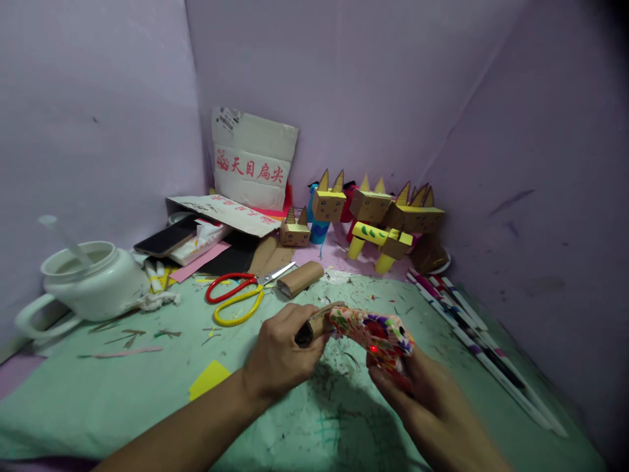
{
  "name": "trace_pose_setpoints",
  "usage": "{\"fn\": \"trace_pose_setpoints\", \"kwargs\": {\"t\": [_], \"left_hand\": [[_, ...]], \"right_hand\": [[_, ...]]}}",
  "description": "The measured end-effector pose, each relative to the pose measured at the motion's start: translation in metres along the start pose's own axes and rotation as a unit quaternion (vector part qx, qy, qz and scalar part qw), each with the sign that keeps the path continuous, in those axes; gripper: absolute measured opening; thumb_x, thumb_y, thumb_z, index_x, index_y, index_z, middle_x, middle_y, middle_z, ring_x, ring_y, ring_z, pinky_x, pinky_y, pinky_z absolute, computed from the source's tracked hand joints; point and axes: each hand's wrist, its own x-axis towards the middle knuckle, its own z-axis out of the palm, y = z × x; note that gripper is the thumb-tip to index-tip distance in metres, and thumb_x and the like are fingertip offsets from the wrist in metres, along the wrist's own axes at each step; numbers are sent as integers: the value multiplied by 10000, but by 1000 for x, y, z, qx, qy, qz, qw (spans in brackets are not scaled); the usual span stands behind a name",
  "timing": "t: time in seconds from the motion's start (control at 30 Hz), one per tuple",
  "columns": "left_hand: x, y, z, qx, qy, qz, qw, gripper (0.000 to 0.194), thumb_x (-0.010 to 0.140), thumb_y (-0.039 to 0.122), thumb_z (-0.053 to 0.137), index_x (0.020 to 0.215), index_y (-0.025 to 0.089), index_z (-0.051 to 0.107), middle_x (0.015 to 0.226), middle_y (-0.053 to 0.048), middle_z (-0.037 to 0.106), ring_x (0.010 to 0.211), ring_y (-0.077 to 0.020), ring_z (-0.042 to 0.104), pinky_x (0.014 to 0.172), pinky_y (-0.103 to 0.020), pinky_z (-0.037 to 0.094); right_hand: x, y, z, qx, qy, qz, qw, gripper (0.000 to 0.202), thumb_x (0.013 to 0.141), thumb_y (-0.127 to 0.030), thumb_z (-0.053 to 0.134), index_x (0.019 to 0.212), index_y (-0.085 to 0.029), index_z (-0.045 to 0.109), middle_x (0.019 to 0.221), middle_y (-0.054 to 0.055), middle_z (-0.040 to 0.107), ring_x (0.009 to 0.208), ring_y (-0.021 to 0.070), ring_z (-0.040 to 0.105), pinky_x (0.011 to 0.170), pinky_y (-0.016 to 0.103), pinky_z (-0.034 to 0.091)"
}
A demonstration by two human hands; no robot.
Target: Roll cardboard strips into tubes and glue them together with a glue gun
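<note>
My left hand [287,351] is closed around a brown cardboard tube [307,332], its dark open end towards me. My right hand [427,393] grips a flower-patterned glue gun [376,331] by its handle; a small red light glows on its side. The gun's front end points left and meets or overlaps the cardboard at my left fingers, so the exact contact is hidden. Beyond my hands lie another cardboard tube [301,279] and scissors [238,298] with one red and one yellow handle loop.
Cardboard animal figures [378,206] with pointed horns stand at the back. Several markers [486,354] lie along the right side. At left are a white pot [93,278], a phone [164,236] and flattened cardboard [223,213]. Paper scraps and yellow paper [209,379] lie on the green cloth.
</note>
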Motion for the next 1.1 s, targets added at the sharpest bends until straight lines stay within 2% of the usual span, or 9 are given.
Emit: {"fn": "trace_pose_setpoints", "kwargs": {"t": [0.13, 0.53, 0.73, 0.87, 0.97, 1.1], "left_hand": [[0, 0, 0, 2, 7, -2, 1000, 208, 763, 191, 620, 969, 172, 644, 839, -61, 680, 786, -201, 637, 709, -329, 519], [-2, 0, 0, 10, 16, 7, 1000, 240, 756, 213, 645, 989, 155, 636, 868, -72, 691, 800, -200, 652, 734, -350, 549], [-1, -2, 1, 11, 18, 6, 1000, 253, 767, 231, 644, 1007, 153, 632, 889, -80, 692, 817, -205, 648, 749, -364, 548], [-1, -3, 1, 8, 15, 9, 1000, 256, 763, 218, 650, 1007, 142, 634, 877, -78, 688, 810, -202, 646, 740, -357, 544], [0, -3, 1, 7, 8, 6, 1000, 240, 767, 205, 646, 1002, 159, 638, 871, -60, 686, 802, -192, 643, 734, -343, 537], [0, -2, 0, 7, 3, 3, 1000, 237, 764, 200, 646, 999, 180, 639, 870, -50, 685, 803, -192, 641, 726, -334, 531]], "right_hand": [[1, 0, -1, 11, -20, 20, 1000, 251, 835, -338, 515, 1031, -224, 622, 724, 43, 699, 697, 245, 660, 620, 338, 507], [3, 9, -1, 5, 9, 39, 999, 218, 818, -309, 523, 994, -218, 613, 627, 24, 659, 832, 284, 665, 714, 377, 505], [5, 9, -1, -6, 27, 40, 999, 181, 797, -326, 533, 915, -225, 625, 639, 28, 662, 767, 276, 664, 674, 370, 500], [4, 9, 1, 22, 7, 38, 999, 218, 795, -295, 535, 985, -222, 611, 703, 38, 683, 787, 267, 664, 687, 360, 503], [1, 5, 2, 37, -8, 36, 999, 259, 801, -286, 533, 1040, -220, 607, 755, 37, 698, 728, 242, 659, 655, 341, 504], [-1, 0, -1, 51, -16, 33, 998, 237, 817, -290, 528, 1026, -222, 618, 738, 32, 690, 724, 244, 653, 622, 338, 511]]}}
